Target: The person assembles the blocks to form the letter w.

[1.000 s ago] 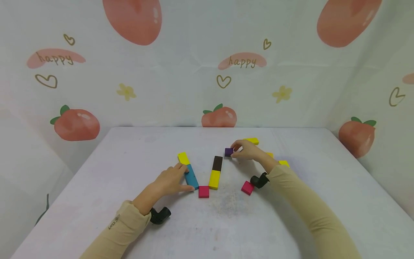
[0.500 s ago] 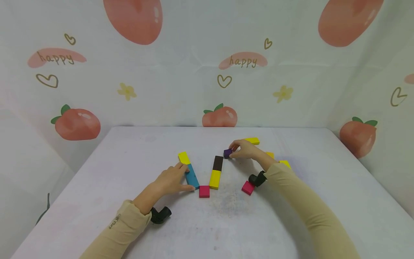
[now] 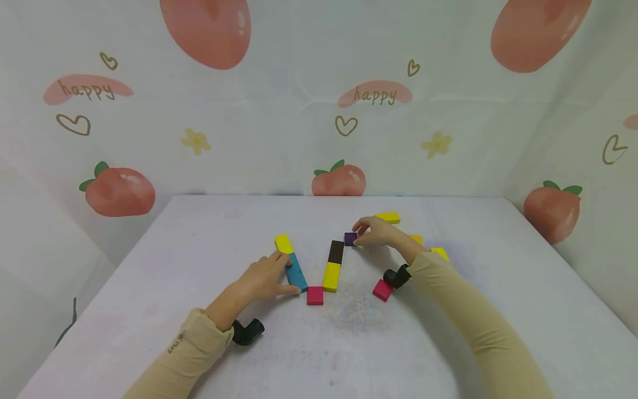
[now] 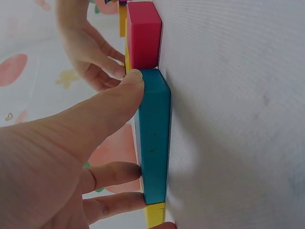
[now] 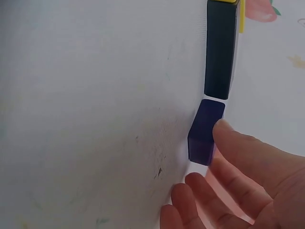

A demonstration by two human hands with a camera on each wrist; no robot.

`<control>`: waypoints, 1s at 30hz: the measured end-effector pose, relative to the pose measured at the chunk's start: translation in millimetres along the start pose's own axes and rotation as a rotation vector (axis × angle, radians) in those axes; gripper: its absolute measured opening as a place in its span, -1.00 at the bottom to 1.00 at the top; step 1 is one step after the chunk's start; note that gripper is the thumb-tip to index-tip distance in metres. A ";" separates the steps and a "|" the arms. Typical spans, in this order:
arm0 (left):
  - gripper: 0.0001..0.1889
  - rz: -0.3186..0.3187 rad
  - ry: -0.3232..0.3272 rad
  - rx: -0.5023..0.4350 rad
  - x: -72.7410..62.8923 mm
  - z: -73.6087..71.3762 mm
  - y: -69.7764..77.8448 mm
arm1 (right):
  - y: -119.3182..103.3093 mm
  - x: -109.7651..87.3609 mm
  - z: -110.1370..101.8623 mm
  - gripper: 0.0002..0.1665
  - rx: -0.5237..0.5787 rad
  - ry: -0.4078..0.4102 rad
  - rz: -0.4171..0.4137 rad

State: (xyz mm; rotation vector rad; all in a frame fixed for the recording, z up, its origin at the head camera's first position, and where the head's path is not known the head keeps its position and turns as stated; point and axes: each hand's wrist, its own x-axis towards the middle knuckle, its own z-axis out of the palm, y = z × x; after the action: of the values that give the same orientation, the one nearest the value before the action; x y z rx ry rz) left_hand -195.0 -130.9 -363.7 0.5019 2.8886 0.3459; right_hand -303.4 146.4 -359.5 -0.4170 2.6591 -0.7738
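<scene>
My left hand (image 3: 261, 280) lies against the left side of a flat blue block (image 3: 296, 272), its thumb near the front end and its nearly straight fingers farther back. Yellow block (image 3: 284, 244) continues that row behind, and a red square block (image 3: 315, 296) sits at its front corner. My right hand (image 3: 376, 231) is beside a small purple block (image 3: 351, 239), which stands on the table by the dark block (image 3: 336, 252). Its thumb touches the purple block (image 5: 205, 129) in the right wrist view, while the other fingers are spread off it. Another yellow block (image 3: 331, 277) adjoins the dark one.
A second red block (image 3: 382, 290) lies right of the rows. Several yellow blocks, one at the back (image 3: 389, 218), lie around the right forearm. Black wrist cameras jut from the left sleeve (image 3: 247, 332) and right sleeve (image 3: 397, 276). A printed cloth (image 3: 269, 138) hangs behind the table.
The purple block has moved slightly toward the dark block, tilting and then settling flat. The right index finger has lifted away from it. My left hand has stayed in place.
</scene>
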 end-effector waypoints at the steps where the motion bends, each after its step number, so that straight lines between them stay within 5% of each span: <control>1: -0.33 -0.002 -0.001 -0.002 0.0 0.1 0.0 | 0.1 -0.5 0.0 -0.53 0.002 -0.002 0.003; 30: -0.33 0.002 0.004 0.008 0.3 0.8 -1.1 | 0.5 2.3 2.4 -0.59 -0.026 0.002 -0.033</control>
State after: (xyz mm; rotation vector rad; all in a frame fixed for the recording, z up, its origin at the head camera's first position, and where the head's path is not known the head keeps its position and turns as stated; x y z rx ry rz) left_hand -195.3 -131.6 -364.8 0.5067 2.8948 0.3358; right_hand -304.6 144.9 -362.2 -0.4682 2.6732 -0.7510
